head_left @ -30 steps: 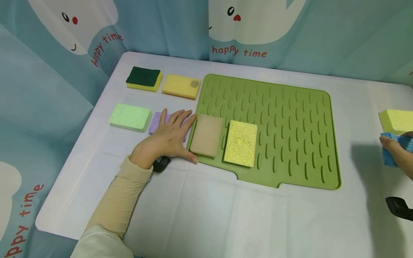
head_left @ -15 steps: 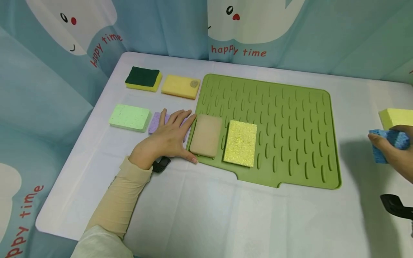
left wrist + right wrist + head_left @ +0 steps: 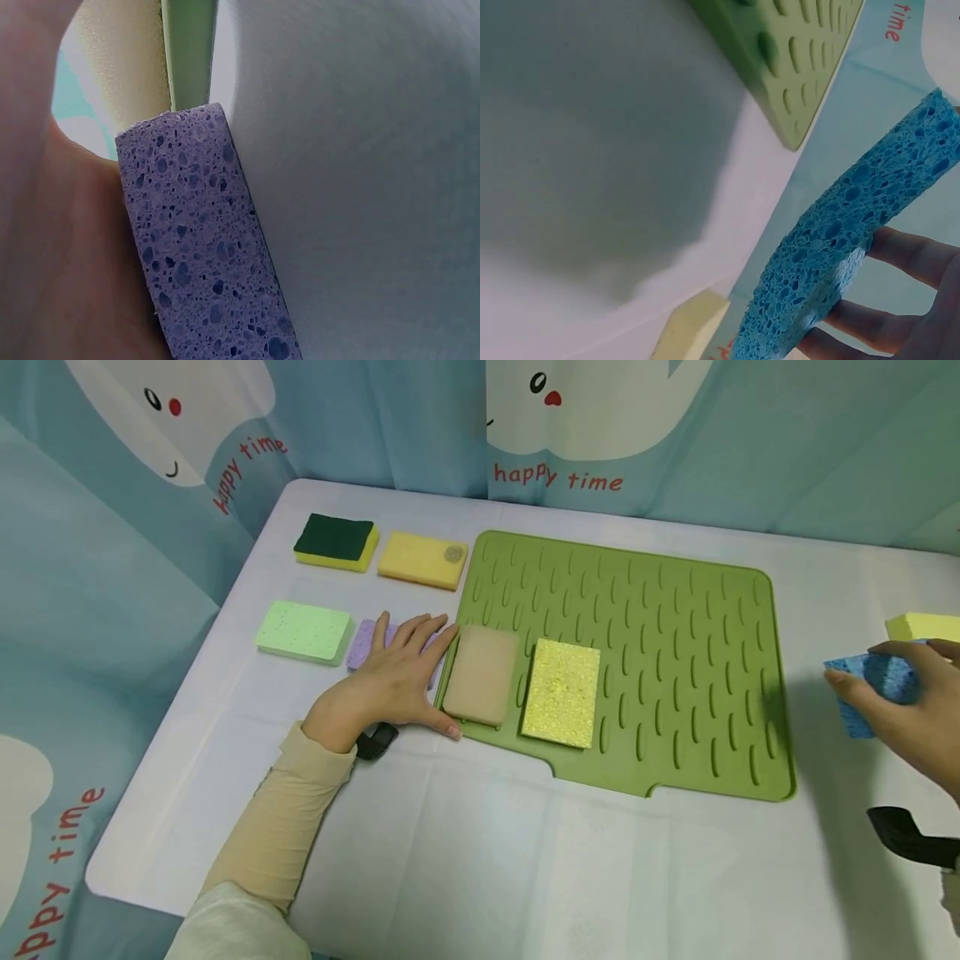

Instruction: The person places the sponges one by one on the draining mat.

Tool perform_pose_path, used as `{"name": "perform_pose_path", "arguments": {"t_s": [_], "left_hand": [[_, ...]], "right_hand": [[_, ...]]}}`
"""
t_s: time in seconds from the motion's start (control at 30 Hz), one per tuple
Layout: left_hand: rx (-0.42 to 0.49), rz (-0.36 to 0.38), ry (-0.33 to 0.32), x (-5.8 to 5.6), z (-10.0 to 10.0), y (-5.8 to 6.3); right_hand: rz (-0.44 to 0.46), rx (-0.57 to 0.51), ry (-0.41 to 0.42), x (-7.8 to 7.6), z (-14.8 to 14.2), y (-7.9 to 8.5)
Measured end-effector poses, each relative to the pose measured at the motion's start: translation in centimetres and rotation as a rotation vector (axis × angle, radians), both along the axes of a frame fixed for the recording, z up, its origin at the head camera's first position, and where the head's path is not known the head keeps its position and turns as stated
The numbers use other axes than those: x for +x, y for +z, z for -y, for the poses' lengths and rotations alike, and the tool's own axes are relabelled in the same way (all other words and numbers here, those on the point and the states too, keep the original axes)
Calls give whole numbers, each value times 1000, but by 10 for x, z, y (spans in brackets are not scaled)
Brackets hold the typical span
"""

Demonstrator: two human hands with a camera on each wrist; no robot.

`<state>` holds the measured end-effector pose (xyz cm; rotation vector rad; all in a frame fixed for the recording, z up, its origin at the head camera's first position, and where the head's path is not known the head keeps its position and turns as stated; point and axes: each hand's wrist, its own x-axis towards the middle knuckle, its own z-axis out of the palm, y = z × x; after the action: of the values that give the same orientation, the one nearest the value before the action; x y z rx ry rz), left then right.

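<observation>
One blue sponge (image 3: 888, 681), frame right, looks bowed, probably 'cause the right hand (image 3: 918, 718) pinches it; left hand (image 3: 393, 685), fingers spread, covers the purple sponge (image 3: 202, 247) left of centre, maybe just steadying it.

**Colours on my white surface (image 3: 480, 860)**

My blue sponge (image 3: 840, 217) and purple sponge (image 3: 206, 240) show darker specks. I see a speckled mint sponge (image 3: 303, 631), tan sponge (image 3: 482, 675), mottled yellow sponge (image 3: 561, 693), dark-green-and-yellow scourer (image 3: 335, 539) and yellow pad (image 3: 416, 558) with a grey spot. My mat (image 3: 675, 652) is olive with rows of dashes. The blue-green curtain (image 3: 420, 427) carries white cartoons and red letters. My sleeve (image 3: 277, 827) is beige.
</observation>
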<state>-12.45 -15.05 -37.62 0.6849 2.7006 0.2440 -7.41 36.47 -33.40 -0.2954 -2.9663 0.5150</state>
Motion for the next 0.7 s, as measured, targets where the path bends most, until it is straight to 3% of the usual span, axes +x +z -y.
{"name": "perform_pose_path", "arguments": {"t_s": [0.33,0.7], "left_hand": [[-5,-1,2,-1,-1,-1],[-7,0,2,-1,-1,0]], "right_hand": [[32,20,64,0,11,3],[53,127,120,-2,25,10]]}}
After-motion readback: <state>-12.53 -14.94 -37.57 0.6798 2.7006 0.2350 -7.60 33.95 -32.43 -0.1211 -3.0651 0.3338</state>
